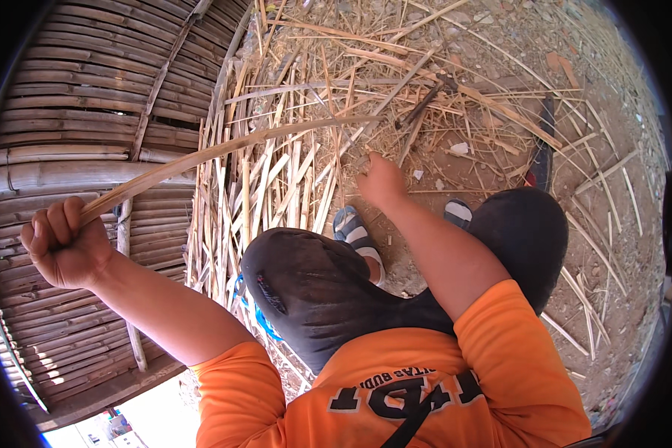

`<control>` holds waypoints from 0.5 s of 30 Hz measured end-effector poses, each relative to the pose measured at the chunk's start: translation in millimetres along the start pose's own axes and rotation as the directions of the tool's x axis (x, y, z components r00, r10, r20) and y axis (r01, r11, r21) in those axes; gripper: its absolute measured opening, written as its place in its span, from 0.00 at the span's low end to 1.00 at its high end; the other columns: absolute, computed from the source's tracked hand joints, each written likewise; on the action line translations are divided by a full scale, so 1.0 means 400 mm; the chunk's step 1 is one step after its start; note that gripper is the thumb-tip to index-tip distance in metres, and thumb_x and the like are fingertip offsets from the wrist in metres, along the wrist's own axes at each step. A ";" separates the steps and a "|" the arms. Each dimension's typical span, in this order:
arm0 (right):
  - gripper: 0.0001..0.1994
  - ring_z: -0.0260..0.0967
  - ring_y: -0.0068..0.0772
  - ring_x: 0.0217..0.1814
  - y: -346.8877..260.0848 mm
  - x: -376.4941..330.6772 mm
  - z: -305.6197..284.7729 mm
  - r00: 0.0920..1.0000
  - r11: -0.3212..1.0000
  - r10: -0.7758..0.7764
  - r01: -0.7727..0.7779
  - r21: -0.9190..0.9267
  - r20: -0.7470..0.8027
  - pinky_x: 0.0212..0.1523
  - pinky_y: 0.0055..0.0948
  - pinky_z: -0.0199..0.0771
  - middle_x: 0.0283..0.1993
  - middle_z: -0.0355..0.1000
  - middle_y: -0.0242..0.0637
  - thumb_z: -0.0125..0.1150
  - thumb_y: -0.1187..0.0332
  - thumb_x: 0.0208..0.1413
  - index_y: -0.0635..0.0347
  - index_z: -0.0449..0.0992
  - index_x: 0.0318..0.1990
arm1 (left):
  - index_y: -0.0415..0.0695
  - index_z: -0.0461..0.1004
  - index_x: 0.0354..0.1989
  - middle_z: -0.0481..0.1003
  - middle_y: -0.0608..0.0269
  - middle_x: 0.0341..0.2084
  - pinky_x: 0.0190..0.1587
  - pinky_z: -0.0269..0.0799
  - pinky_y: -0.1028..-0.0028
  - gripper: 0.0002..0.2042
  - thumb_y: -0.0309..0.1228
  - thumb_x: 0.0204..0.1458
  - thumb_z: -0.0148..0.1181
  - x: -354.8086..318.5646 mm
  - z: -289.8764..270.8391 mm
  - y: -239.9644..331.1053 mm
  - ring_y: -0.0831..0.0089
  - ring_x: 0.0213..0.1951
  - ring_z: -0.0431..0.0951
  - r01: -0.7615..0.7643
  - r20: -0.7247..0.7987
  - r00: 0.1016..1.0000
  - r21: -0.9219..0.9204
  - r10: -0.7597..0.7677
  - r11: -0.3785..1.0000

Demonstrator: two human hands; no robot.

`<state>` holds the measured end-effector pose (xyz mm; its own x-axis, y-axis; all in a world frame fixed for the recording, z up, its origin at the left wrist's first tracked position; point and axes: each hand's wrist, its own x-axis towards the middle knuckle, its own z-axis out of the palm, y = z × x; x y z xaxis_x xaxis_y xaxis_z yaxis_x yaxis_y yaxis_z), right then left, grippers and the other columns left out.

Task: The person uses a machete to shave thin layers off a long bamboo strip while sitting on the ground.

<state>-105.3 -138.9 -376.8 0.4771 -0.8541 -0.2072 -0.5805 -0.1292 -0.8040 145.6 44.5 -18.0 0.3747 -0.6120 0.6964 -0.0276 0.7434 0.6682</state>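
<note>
My left hand (61,243) is raised at the left, its fist closed around one end of a long thin bamboo strip (224,148) that arcs up and to the right over the ground. My right hand (381,181) reaches down to the ground at the centre, fingers curled among loose bamboo strips and dry straw (366,153); whether it grips one I cannot tell. Below it are my knees in dark shorts (306,291) and my feet in striped sandals (355,233).
A woven bamboo platform (89,97) fills the left side. A pile of split bamboo strips (269,187) lies beside it. Dry dirt ground with scattered strips extends right. A dark blade-like tool with a red handle (541,149) lies on the ground near my right knee.
</note>
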 end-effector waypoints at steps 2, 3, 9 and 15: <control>0.18 0.76 0.60 0.44 -0.015 0.004 -0.019 0.999 1.000 -0.002 0.001 0.025 0.040 0.47 0.51 0.76 0.37 0.77 0.57 0.65 0.66 0.50 0.65 0.73 0.47 | 0.55 0.49 0.13 0.47 0.76 0.11 0.22 0.43 0.77 0.21 0.16 0.47 0.50 -0.002 -0.004 0.001 0.82 0.14 0.44 -0.014 -0.035 0.999 0.027 0.015 1.000; 0.19 0.76 0.60 0.44 -0.028 0.006 -0.023 0.997 0.996 -0.063 0.060 0.069 0.039 0.46 0.51 0.76 0.37 0.77 0.56 0.65 0.66 0.50 0.65 0.73 0.47 | 0.55 0.48 0.13 0.46 0.76 0.11 0.22 0.43 0.76 0.21 0.16 0.47 0.50 -0.001 -0.004 0.000 0.81 0.14 0.44 -0.023 -0.063 0.998 0.039 0.025 0.999; 0.20 0.75 0.59 0.40 -0.233 -0.048 -0.093 0.932 0.929 -0.353 0.340 0.144 0.080 0.41 0.49 0.75 0.34 0.76 0.56 0.64 0.67 0.49 0.68 0.71 0.48 | 0.55 0.48 0.13 0.44 0.75 0.12 0.22 0.41 0.75 0.21 0.16 0.47 0.50 -0.008 0.030 -0.002 0.80 0.15 0.43 -0.048 -0.204 0.976 0.109 0.070 0.993; 0.19 0.76 0.59 0.42 -0.135 -0.034 -0.029 0.948 0.957 -0.290 0.288 0.034 0.133 0.43 0.50 0.76 0.35 0.76 0.57 0.63 0.68 0.50 0.66 0.70 0.49 | 0.54 0.49 0.13 0.44 0.75 0.13 0.22 0.41 0.75 0.21 0.16 0.46 0.51 -0.014 0.056 -0.009 0.79 0.16 0.43 -0.073 -0.212 0.970 0.212 0.119 0.974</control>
<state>-88.3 -126.3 -324.3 0.7083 -0.7049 -0.0378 -0.3957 -0.3520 -0.8482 123.1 39.1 -18.4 0.5568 -0.4477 0.6997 -0.2512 0.7121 0.6556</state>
